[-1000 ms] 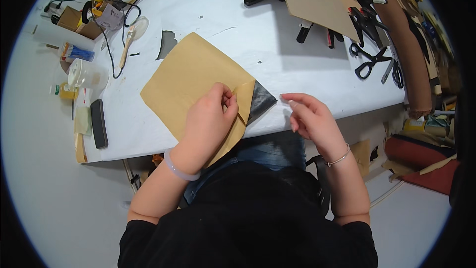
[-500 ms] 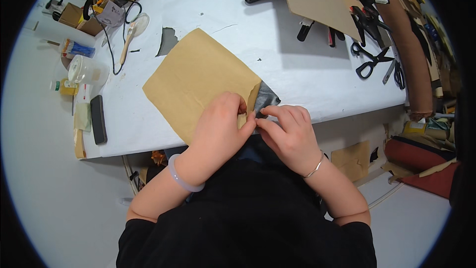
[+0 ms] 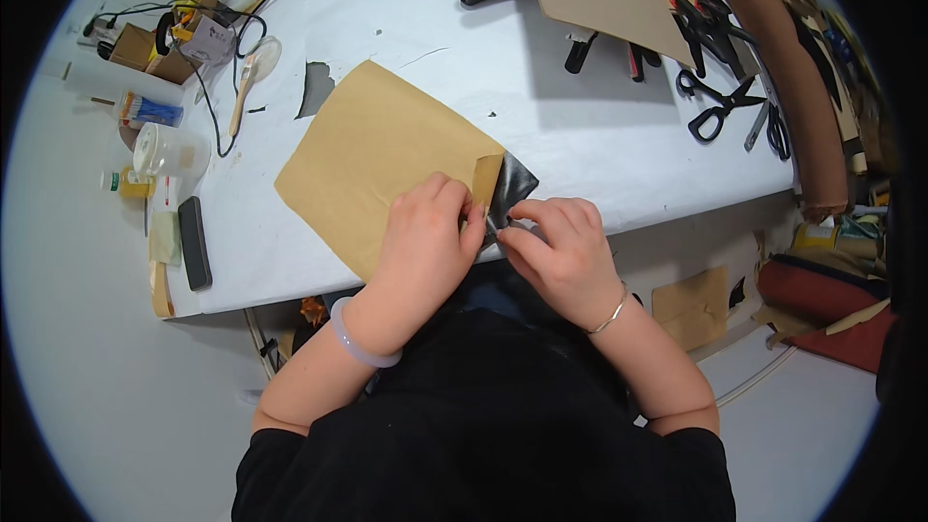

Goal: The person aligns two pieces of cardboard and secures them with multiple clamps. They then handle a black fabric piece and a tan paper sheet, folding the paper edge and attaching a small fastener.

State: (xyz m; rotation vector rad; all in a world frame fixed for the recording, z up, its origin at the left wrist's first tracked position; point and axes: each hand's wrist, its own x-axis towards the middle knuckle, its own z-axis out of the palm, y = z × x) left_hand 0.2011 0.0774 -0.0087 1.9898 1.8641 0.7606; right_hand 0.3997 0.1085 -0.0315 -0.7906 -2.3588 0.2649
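two hands at the near edge of a white worktable [image 3: 580, 135], seen from above. left hand [image 3: 425, 232] curled, pressing flat on a tan paper sheet [image 3: 377, 155] with its corner folded back over a shiny black piece [image 3: 512, 188]. right hand [image 3: 561, 246] just beside, fingertips pinched on the black piece's lower edge. black scissors [image 3: 720, 106] well apart at far right; black phone [image 3: 193, 242] lying at left edge.
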